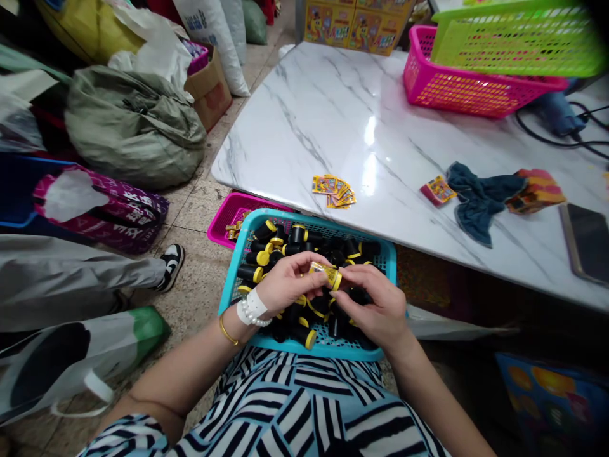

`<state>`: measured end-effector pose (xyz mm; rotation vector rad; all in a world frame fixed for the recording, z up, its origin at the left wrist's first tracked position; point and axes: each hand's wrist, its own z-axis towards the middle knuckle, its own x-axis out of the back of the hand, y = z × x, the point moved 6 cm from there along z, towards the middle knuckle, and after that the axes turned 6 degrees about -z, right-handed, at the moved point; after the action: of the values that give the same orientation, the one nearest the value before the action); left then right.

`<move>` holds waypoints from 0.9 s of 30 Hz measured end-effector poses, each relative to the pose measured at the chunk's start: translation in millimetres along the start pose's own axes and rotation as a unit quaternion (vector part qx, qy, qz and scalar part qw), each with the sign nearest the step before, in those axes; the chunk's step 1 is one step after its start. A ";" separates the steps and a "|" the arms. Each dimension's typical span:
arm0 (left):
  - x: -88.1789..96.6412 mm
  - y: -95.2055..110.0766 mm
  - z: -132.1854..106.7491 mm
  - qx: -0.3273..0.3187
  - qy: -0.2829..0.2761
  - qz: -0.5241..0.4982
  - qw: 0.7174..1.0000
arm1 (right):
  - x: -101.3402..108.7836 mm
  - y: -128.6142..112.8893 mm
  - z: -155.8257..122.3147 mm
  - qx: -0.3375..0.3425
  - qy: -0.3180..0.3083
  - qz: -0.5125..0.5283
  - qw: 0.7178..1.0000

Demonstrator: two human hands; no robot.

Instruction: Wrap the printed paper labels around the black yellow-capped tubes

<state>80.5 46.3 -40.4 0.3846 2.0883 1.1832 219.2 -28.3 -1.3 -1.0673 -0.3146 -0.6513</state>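
A small bottle (324,274) with a yellow printed label and a yellow cap lies between my two hands, above the basket. My left hand (292,279), with a pearl bracelet at its wrist, is closed around the label end. The fingertips of my right hand (373,298) pinch the cap end. Below them, a turquoise basket (228,285) rests against my lap, filled with several black bottles (297,235) with yellow caps. Ahead on the table, a fanned stack of yellow printed labels (335,192) lies near the edge.
The marble-patterned table (304,114) holds a pink basket (457,89) with a green basket (518,41) in it, a blue cloth (485,197), another label stack (438,190) and a phone (587,241). A pink tray (223,219) sits beyond my basket. Bags and a person's leg (85,273) are at left.
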 end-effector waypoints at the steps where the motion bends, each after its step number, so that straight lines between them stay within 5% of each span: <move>1: -3.7 2.2 0.3 -0.011 -0.008 0.007 1.000 | 0.3 1.6 -0.6 -0.016 0.003 0.014 1.000; 7: -19.5 17.8 5.8 -0.132 -0.041 0.074 0.988 | -2.4 19.6 -9.2 -0.167 0.033 0.138 0.976; 10: -20.4 20.8 7.0 -0.142 -0.041 0.122 0.981 | -9.2 27.2 -12.0 -0.222 0.027 0.191 0.956; 16: -2.0 16.3 7.1 -0.036 0.020 0.098 0.994 | -1.6 16.8 -0.8 -0.078 0.057 0.062 0.993; 18: 0.3 15.6 7.1 -0.035 0.012 0.111 0.993 | -6.1 17.9 -0.1 -0.092 0.043 0.085 0.991; 24: 1.0 26.9 4.9 -0.145 -0.008 0.233 0.962 | -30.0 32.5 -17.8 -0.320 0.038 0.289 0.902; 27: -0.9 22.8 5.7 -0.106 -0.054 0.208 0.971 | -36.9 33.3 -22.8 -0.361 0.002 0.340 0.868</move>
<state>83.2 61.7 -22.8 0.7930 1.8142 1.5706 210.1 -25.2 -55.1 -1.7714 0.3525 -0.1063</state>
